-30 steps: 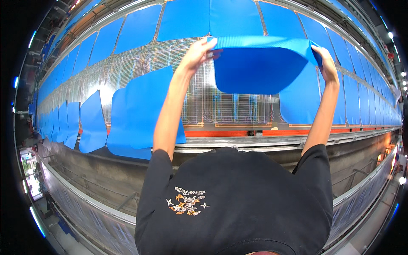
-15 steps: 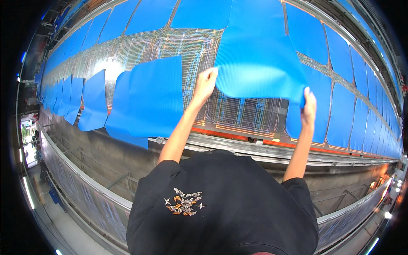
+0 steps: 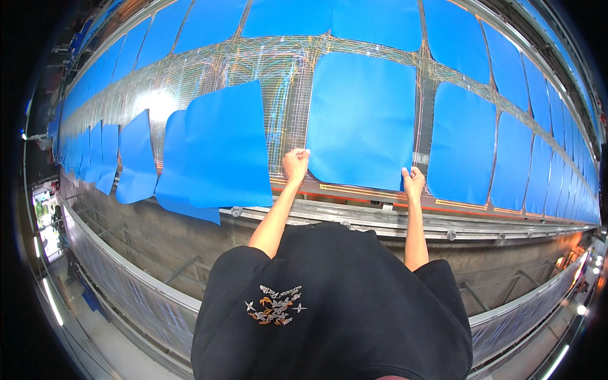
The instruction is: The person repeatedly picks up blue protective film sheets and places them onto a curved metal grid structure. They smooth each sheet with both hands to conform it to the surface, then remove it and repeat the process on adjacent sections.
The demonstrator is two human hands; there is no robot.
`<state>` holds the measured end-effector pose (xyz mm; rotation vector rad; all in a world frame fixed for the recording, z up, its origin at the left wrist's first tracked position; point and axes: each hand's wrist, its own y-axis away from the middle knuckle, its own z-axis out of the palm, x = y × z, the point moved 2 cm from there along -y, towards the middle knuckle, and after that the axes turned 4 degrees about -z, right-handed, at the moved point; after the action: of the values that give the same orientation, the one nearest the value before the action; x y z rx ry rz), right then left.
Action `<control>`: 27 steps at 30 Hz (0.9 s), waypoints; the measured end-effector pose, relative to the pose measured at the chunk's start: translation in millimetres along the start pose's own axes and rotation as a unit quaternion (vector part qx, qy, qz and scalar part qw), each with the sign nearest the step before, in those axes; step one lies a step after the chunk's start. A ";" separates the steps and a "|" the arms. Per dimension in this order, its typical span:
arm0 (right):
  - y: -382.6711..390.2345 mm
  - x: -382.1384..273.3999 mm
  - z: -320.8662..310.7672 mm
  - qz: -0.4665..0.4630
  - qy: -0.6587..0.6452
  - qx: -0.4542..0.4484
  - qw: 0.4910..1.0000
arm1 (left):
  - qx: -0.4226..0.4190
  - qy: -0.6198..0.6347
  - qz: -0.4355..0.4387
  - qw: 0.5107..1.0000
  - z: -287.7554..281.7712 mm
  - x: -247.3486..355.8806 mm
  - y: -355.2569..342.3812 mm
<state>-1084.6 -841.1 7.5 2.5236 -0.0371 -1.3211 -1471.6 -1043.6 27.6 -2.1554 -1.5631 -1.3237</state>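
A blue sheet with rounded corners (image 3: 362,117) lies almost flat on the long table, over the coloured printed lines. My left hand (image 3: 296,166) pinches its left edge near the lower corner, the fingers curled in. At the lower right corner my right hand (image 3: 413,182) grips the opposite edge between thumb and fingers. To the left, a loose, curling blue sheet (image 3: 231,145) overlaps others and hangs over the table's near edge. Another blue sheet (image 3: 465,139) lies flat to the right, separated by a dark strip.
Rows of blue sheets (image 3: 206,25) cover the far side of the table. Printed lines (image 3: 253,60) show between the rows. A metal rail (image 3: 373,214) runs along the near edge, just in front of my body. Behind me is another long frame (image 3: 126,269).
Both hands have drawn toward me and down, bringing the held sheet from raised and bowed to nearly flat. It has come off the far row and now covers the printed area nearer me.
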 end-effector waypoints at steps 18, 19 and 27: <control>14.0 -13.6 1.9 0.030 0.030 0.015 0.999 | -0.021 -0.013 0.018 1.000 -4.6 -13.0 -5.8; 14.1 -13.4 1.7 0.032 0.028 0.018 0.999 | -0.021 -0.011 0.019 1.000 -4.3 -12.3 -5.2; 16.1 -15.0 -1.2 0.034 0.056 0.017 0.998 | -0.026 0.002 0.024 0.999 -5.3 -2.8 0.9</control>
<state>-1090.4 -853.9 24.4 2.5953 -0.1209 -1.1621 -1474.0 -1049.0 29.1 -2.2040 -1.4813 -1.3673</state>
